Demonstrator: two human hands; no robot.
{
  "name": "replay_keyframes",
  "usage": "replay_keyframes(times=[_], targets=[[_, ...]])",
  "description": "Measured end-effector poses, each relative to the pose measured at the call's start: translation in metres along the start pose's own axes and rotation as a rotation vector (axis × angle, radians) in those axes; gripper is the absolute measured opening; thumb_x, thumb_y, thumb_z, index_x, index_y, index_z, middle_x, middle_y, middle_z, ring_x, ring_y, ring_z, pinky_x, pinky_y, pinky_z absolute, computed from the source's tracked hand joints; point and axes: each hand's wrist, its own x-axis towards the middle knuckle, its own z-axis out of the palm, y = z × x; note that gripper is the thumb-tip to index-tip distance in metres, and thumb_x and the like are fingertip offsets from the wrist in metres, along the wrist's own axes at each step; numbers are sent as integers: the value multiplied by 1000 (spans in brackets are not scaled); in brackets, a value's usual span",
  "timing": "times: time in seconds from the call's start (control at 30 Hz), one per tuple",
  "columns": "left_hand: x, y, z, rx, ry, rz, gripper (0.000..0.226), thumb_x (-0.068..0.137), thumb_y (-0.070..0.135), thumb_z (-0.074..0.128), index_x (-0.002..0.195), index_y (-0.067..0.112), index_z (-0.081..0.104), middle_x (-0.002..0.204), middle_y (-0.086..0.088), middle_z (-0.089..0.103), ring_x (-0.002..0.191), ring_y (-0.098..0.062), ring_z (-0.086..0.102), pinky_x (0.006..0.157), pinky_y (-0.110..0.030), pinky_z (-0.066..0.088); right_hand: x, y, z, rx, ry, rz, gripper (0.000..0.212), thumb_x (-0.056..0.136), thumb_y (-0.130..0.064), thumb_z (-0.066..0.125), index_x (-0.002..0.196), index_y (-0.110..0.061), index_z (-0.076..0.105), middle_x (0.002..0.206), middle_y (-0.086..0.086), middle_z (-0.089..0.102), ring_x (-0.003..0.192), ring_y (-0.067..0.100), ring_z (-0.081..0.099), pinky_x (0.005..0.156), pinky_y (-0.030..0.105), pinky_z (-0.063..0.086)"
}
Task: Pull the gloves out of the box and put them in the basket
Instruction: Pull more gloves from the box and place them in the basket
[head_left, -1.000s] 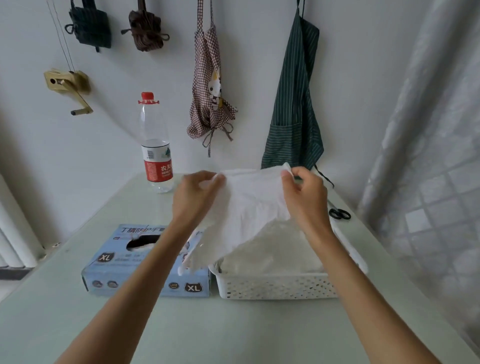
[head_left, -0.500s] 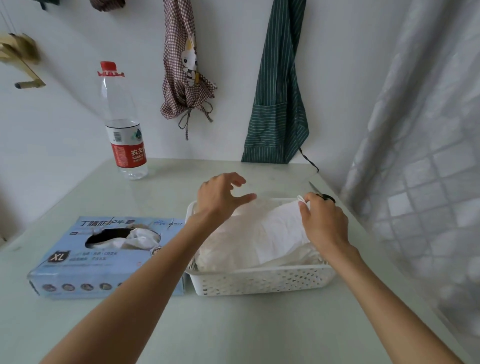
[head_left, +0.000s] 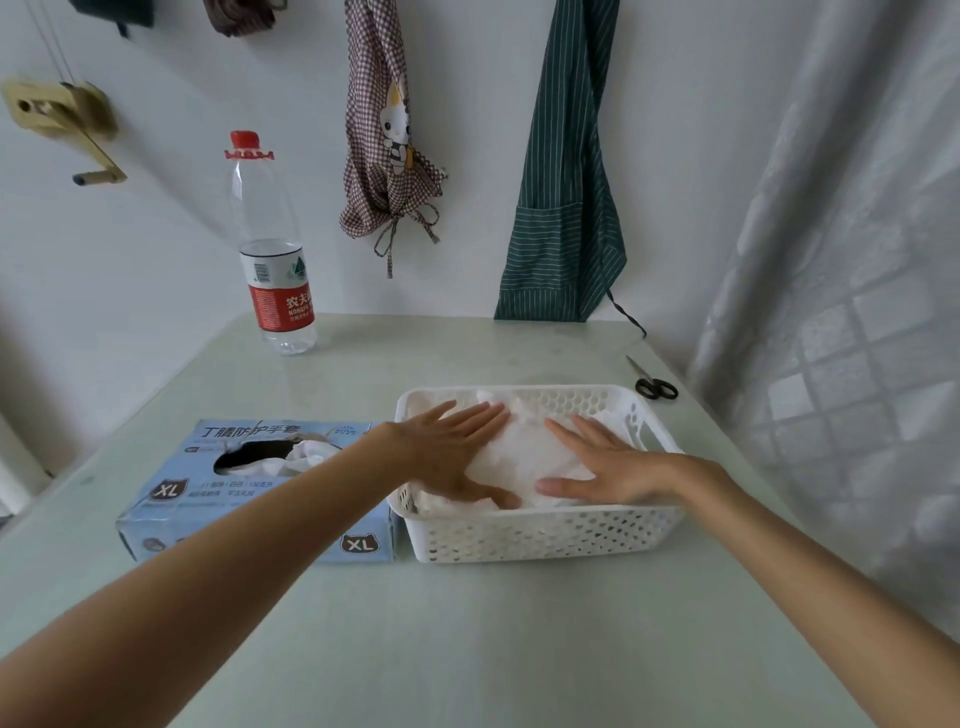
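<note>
Inside one basket (head_left: 540, 535), two flat hands (head_left: 457, 447).

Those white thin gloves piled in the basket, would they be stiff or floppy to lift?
Probably floppy: the white thin gloves lie crumpled and flatten under both hands. Likely very light, since the white perforated plastic basket shows no sag. Possibly springy once released.

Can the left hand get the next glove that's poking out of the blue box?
Probably yes. The left hand lies flat on the gloves in the basket, holding nothing. The box sits right beside it, its glove uncovered.
</note>
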Motion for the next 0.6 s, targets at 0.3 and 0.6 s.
replay_keyframes(times=[0.3, 0.6], targets=[[6, -1, 10, 138, -42, -4, 96, 90, 64, 35, 147, 12, -21, 157, -1, -21, 145, -13, -13, 118, -38, -8, 13, 5, -2, -157, -214, 92, 100, 87, -65, 42, 144, -26, -30, 151, -5, -37, 141, 11, -27, 116, 41, -7], [-13, -9, -7, -81, 76, 9, 108, 75, 80, 41, 151, 22, -9, 159, 6, -10, 146, -12, -8, 118, -39, -7, -13, 1, -22, -43, -23, -40, 91, 84, -64, 49, 151, -35, -6, 156, -14, -21, 142, 4, -22, 119, 41, -2]])
